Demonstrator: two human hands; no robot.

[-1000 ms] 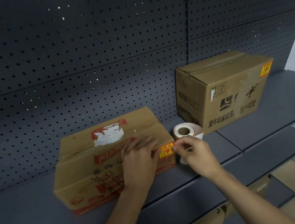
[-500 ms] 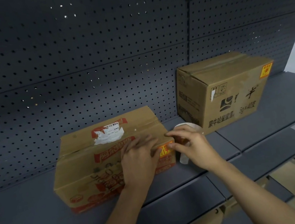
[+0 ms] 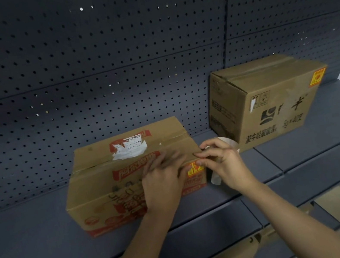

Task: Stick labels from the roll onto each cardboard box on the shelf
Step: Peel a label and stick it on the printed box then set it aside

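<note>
Off the roll point(image 3: 231, 141) by the tall box point(image 3: 273, 99), the right hand point(image 3: 225, 164) now bunches its fingertips at the yellow label point(image 3: 194, 168) on the low box point(image 3: 106, 185), pinching or pressing I cannot tell, while the left hand point(image 3: 164, 182) lies flat, fingers spread; the label seems flimsy and sticky, best held by an edge.

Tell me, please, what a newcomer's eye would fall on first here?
Two hands meet on the low cardboard box on the shelf: the left hand lies flat on its front, the right hand fingers a yellow-red label at its top right corner. Behind them to the right stands a taller box with a matching label.
</note>
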